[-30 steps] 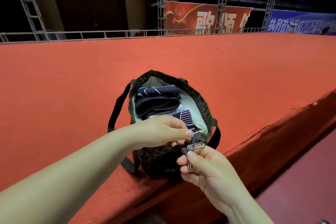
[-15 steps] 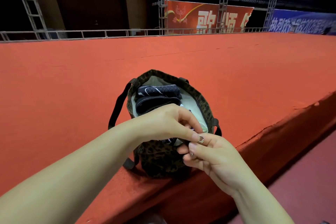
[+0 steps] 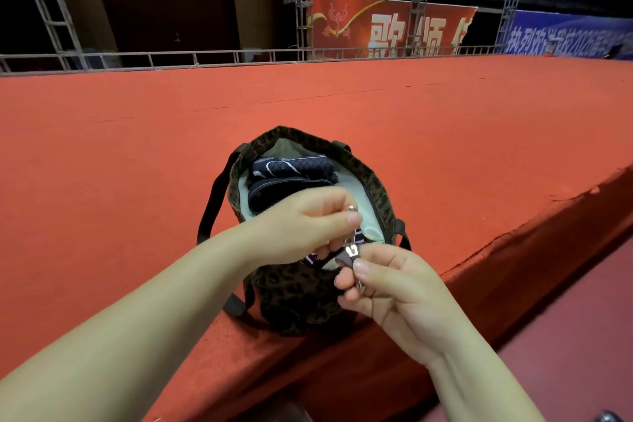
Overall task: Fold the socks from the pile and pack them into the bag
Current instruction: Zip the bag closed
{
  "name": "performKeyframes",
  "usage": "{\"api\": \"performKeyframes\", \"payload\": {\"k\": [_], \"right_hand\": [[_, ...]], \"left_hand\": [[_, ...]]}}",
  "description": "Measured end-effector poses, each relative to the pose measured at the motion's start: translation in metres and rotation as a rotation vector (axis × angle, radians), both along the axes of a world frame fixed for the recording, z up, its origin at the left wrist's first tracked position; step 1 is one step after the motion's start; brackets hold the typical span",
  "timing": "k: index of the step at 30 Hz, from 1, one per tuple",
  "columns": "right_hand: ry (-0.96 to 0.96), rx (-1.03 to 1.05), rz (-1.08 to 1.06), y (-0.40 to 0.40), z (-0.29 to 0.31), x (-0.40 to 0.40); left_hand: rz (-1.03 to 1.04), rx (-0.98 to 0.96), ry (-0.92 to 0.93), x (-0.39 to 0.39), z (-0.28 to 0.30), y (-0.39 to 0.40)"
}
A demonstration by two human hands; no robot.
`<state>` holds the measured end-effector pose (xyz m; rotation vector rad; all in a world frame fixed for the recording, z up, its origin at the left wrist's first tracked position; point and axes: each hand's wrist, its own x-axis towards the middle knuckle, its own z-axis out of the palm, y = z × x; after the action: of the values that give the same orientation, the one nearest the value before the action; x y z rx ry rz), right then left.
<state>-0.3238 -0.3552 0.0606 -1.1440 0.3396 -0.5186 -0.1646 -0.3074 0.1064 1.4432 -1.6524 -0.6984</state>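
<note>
Currently, the bag [image 3: 294, 298] is stood upright at the near edge of the red platform [image 3: 445, 147], with its mouth held open toward the camera. Folded socks [image 3: 294, 168] are packed inside against the pale lining: a dark patterned pair at the far side, a black pair just in front of it, and a striped piece partly hidden under the hands at the near rim. Black straps [image 3: 209, 209] are hung down the left side of the bag.

Both hands are positioned over the near rim. A small metal ring is pinched between the thumb and fingertips of the left hand [image 3: 308, 226], so that its grip is clenched on the clasp [image 3: 352, 248]. The lower part of the same metal clasp, with its dark tab, is pinched by the thumb and curled fingers of the right hand [image 3: 394, 288]. The two hands are set just beside each other, joined by the clasp.

A metal rail [image 3: 205, 56] and red banner [image 3: 390, 27] are seen beyond the platform.
</note>
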Motion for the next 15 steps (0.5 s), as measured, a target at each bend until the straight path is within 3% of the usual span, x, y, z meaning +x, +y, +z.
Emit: {"api": "performKeyframes", "payload": {"k": [3,5,11,15], "right_hand": [[-0.073,-0.021,-0.086,-0.001,0.025,0.005],[-0.093,-0.014,-0.124,-0.004,0.042,0.007],[0.095,0.062,-0.073,0.009,0.019,0.009],[0.138,0.036,-0.027,0.014,0.011,0.007]], "left_hand": [[0.086,-0.163,0.136,-0.001,0.02,-0.01],[0.157,-0.211,0.1,0.001,0.034,-0.019],[0.394,0.023,-0.429,0.038,0.025,-0.026],[0.359,0.158,-0.512,0.043,0.024,-0.025]]}}
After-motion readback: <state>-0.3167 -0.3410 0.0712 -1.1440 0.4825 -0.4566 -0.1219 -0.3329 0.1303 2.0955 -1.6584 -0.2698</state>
